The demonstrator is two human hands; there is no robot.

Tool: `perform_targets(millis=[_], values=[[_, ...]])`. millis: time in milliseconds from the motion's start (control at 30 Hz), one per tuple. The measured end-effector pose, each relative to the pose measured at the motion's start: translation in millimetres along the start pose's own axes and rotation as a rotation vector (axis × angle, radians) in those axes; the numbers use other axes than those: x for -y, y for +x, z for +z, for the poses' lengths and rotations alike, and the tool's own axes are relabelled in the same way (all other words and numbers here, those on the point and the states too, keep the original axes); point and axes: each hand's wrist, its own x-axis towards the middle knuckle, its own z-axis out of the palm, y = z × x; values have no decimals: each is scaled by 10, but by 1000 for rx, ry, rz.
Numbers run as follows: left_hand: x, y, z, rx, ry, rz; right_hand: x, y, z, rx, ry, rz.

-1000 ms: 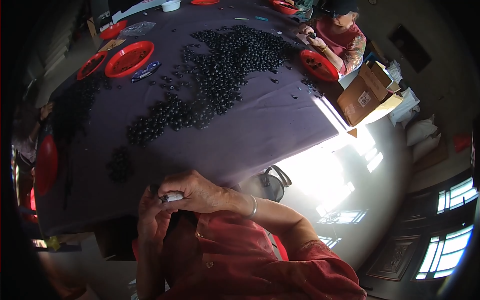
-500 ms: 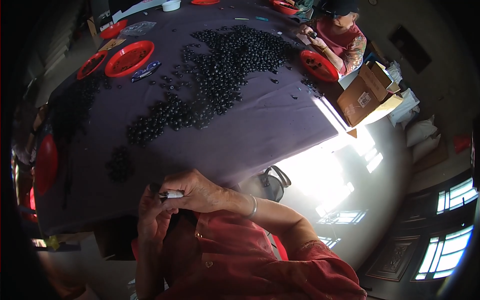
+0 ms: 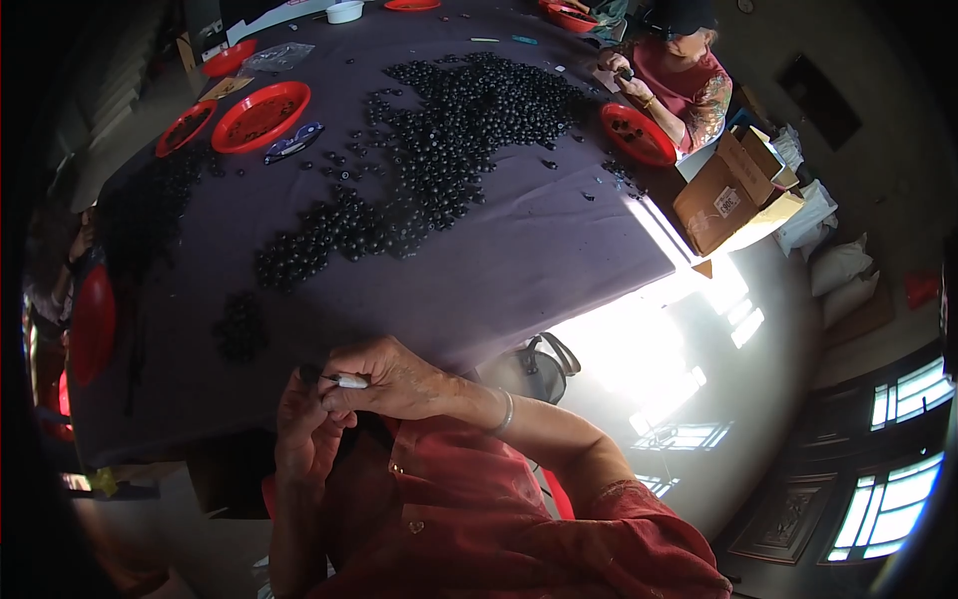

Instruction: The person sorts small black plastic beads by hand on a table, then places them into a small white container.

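At the near edge of the bench (image 3: 559,240), the left hand (image 3: 307,431) and right hand (image 3: 384,379) meet, nearly touching. The right hand's fingers are clamped on a white-handled tool (image 3: 351,381), its thin tip pointing toward the left hand. The left hand's fingers are closed on a dark ball (image 3: 309,373) at the tool's tip; whether the tip touches it, I cannot tell. A bracelet (image 3: 507,411) circles the right wrist.

Beyond the hands, a broad heap of balls (image 3: 489,110) spreads over the dark cloth, trailing toward the near left, where a small cluster (image 3: 239,327) lies apart. Left of the heap is a red plate (image 3: 291,94) with dark bits in it, a blue packet (image 3: 293,143) just beside it and a clear bag (image 3: 277,57) behind.

Across at the far right, a co-worker (image 3: 681,85) in a dark cap holds something small and dark near a red tray (image 3: 655,150). An open carton (image 3: 711,200) stands at the bench's right corner.
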Motion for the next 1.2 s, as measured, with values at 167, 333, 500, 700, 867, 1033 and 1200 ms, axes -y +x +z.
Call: perform_targets(millis=[167, 333, 500, 700, 867, 1033, 1200], values=[[-14, -6, -2, -7, 95, 6, 25, -9, 38, -34, -74, 14], [14, -66, -74, 2, -9, 48, -11, 14, 78, -32, 6, 132], [47, 43, -1, 27, -30, 5, 176, -6, -18, -126, -101, 195], [-8, 2, -139, 55, -104, 92, 88, 3, -182, -231, -620, 31], [-49, -6, -135, 73, -121, 89, 152, -1, -91, -106, -629, -65], [-71, 5, -163, 171, -155, 125, 134, 5, -87, -40, -602, -162], [-63, -2, -142, 149, -139, 128, 197, 17, -15, 19, -849, -248]])
